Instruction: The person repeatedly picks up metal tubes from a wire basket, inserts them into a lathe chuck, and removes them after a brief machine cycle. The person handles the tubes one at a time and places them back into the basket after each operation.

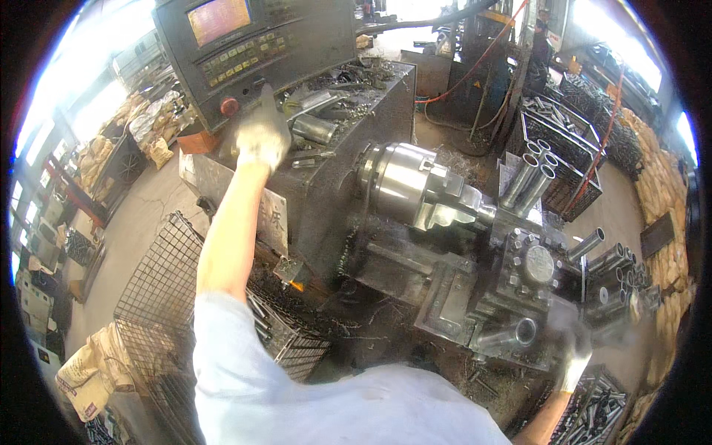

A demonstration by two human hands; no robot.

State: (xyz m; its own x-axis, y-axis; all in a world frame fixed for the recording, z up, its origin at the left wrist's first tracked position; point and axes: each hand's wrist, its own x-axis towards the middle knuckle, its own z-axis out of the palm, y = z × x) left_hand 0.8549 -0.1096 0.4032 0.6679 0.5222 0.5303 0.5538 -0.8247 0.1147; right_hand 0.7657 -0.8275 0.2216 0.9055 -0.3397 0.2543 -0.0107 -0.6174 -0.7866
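At lathe [400, 184]; left hand [261, 141] near control panel [311, 41]; lettered plate [274, 220] below

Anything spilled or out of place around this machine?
Yes: dark scraps, probably metal shavings, lie strewn atop the cabinet around a metal cylinder, which looks untidy. No damage stands out, though haze blurs the right hand.
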